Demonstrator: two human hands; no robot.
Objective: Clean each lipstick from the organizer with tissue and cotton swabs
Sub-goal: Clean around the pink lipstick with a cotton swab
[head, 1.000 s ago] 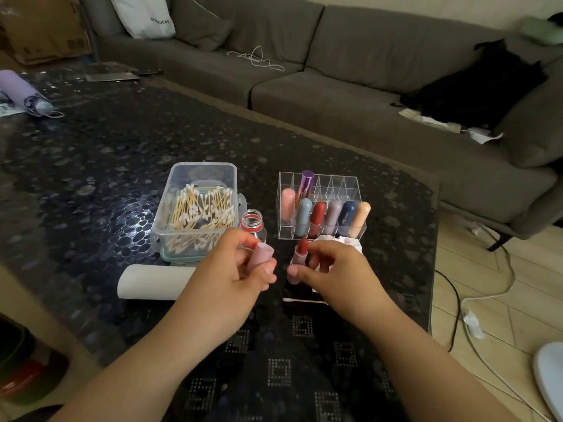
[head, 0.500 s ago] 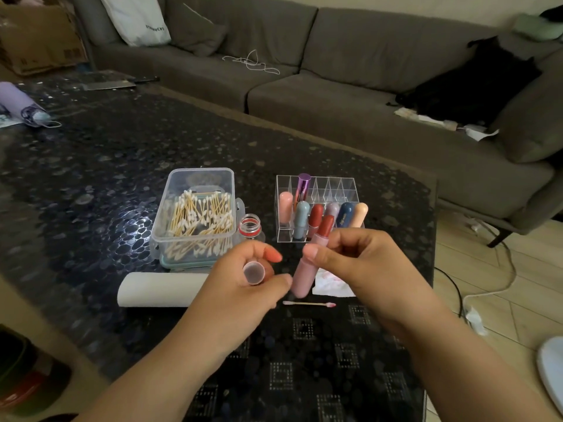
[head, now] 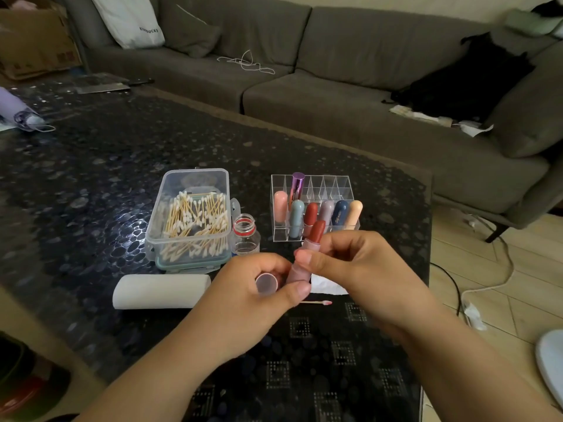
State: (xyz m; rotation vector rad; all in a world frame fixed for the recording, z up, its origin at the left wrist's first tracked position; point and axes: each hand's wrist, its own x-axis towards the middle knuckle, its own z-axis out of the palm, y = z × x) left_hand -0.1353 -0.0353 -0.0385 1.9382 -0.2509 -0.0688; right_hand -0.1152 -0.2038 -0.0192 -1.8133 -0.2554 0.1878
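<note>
The uncapped lipstick with its dusty-pink plastic tube and brick-red bullet [head: 307,254] is looking light and rigid in the barrel but soft and smearable at the tip — it should be handled by the tube alone, low on the barrel, keeping fingers off the waxy bullet, which would probably dent or snap under side pressure. The smooth plastic is likely a little slippery. The bullet is standing proud of the collar, rounded and matte, and the tube is tilting slightly away from the person.

It is being held just in front of the clear acrylic compartment organizer [head: 341,184], above the table. The right hand [head: 350,263] is pinching the tube near its collar, fingers curled closed around it. The left hand [head: 253,296] is gripping the round pink cap [head: 266,283], open end facing the camera, fingers clamped on it and the thumb lying close to the tube's base.

Inside the organizer, seven capped lipsticks are standing upright. Left of the organizer, a small open bottle with a red neck ring [head: 245,236] is standing, and beyond it a clear plastic box of cotton swabs [head: 195,220]. In front of the organizer a white tissue [head: 326,284] is lying partly under the hands, a used pink-tipped cotton swab [head: 316,303] beside it — and a white tissue roll [head: 161,290] is lying further left.
</note>
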